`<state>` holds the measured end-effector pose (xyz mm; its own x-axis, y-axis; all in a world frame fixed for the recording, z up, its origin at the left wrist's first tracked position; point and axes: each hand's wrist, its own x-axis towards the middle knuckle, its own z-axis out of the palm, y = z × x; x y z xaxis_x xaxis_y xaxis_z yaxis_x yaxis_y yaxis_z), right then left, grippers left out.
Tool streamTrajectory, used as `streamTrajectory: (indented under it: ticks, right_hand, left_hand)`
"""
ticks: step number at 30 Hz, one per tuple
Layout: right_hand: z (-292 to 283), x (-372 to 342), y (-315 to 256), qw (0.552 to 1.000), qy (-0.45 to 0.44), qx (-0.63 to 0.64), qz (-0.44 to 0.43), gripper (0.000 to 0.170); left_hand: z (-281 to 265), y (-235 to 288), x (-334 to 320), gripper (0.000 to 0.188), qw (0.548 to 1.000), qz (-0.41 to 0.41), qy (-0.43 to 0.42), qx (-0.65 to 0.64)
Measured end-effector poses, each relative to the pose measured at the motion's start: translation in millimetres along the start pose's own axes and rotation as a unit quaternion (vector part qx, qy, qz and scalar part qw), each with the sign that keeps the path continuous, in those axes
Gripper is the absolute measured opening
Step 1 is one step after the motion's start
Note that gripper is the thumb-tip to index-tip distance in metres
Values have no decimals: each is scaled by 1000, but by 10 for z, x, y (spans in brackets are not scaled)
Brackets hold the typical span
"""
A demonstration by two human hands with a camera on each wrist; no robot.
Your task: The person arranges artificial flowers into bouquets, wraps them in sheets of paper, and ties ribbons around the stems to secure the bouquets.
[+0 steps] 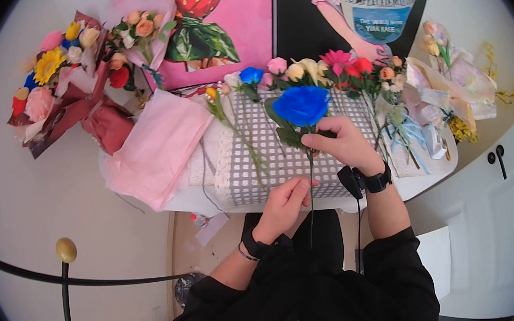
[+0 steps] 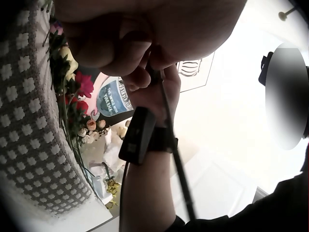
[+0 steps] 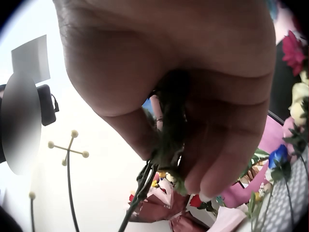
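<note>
Black shirt [image 1: 353, 301] showed below the blue rose [image 1: 301, 106]; right hand [image 1: 346, 142] pinched its stem [image 1: 311, 165] up high, left hand [image 1: 284, 206] pinched lower. Light pinching probably suited it best imo.

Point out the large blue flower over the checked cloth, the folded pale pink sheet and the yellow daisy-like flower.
Large blue flower [image 1: 301, 105]: head view, on its petals.
Pale pink sheet [image 1: 160, 145]: head view, on its upper face.
Yellow daisy-like flower [image 1: 48, 66]: head view, on its center.
</note>
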<state>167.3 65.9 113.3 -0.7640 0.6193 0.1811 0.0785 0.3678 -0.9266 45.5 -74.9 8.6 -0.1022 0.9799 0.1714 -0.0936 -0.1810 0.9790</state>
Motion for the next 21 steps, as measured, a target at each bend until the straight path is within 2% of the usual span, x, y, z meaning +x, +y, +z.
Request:
streamTrajectory:
  ticks: [3, 4, 5, 6, 8, 9, 11, 12, 14, 16, 18, 20, 21]
  right_hand:
    - [66, -22, 275, 999, 8, 50, 10, 27]
    - [76, -31, 361, 997, 22, 67, 17, 27]
    - [61, -35, 435, 997, 1, 73, 31, 19]
    - [75, -55, 504, 997, -1, 74, 31, 19]
    - [164, -118, 485, 982, 122, 144, -26, 22]
    - [158, -175, 557, 982, 121, 144, -27, 22]
    - [141, -300, 825, 965, 197, 172, -10, 30]
    - [159, -360, 934, 966, 195, 172, -11, 30]
    - [201, -468, 1152, 973, 178, 137, 44, 27]
    - [245, -504, 1347, 973, 200, 107, 40, 24]
    - [268, -526, 1351, 971, 219, 83, 46, 19]
    - [280, -531, 1321, 969, 230, 85, 42, 14]
    - [275, -535, 1331, 970, 226, 75, 40, 13]
  left_hand:
    - [-36, -45, -14, 27, 999, -13, 4, -44]
    - [-25, -49, -2, 26, 1000, -12, 5, 3]
    - [-21, -46, 13, 26, 999, -10, 6, 50]
    - [-36, -37, 44, 26, 999, -11, 8, 51]
    - [-93, 24, 172, 26, 988, -27, 35, 146]
    - [-154, 77, 261, 25, 984, -31, 38, 174]
    - [-295, 188, 481, 26, 973, -21, 61, 224]
    - [-366, 229, 599, 27, 966, -10, 81, 247]
    - [-567, 203, 899, 27, 936, 38, 105, 333]
    - [-775, 135, 1227, 29, 881, 82, 132, 447]
    - [-878, 147, 1495, 30, 865, 70, 133, 479]
    - [-932, 146, 1714, 32, 824, 67, 149, 542]
    - [-911, 178, 1791, 30, 844, 36, 148, 514]
